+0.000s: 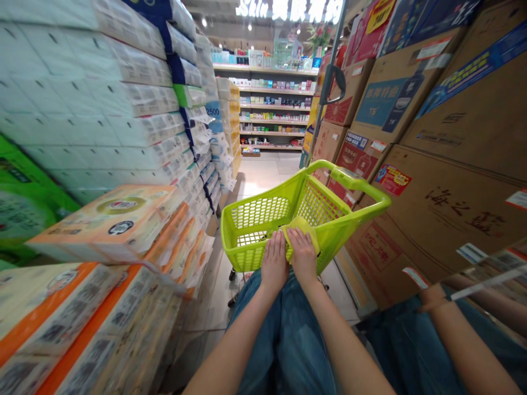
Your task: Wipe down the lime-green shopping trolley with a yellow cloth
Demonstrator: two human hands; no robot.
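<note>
A lime-green plastic shopping cart [255, 211] stands right in front of my knees, its handle toward the right; the part of the basket I can see into holds nothing. My right hand [302, 252] presses a yellow cloth [308, 226] against the cart's near rim, fingers extended over it. Beside it, my left hand [275, 258] lies on the same rim with its fingers stretched out flat, close to the cloth's left edge. Whether the left fingertips touch the cloth is hard to make out.
Tissue packs [123, 211] pile up on the left, with tall white stacks [82, 99] behind. Cardboard boxes [453, 203] form a wall close on the right. Stocked shelves [274, 104] stand beyond the tiled floor [263, 173]. At lower right, an arm and jeans appear, possibly reflected.
</note>
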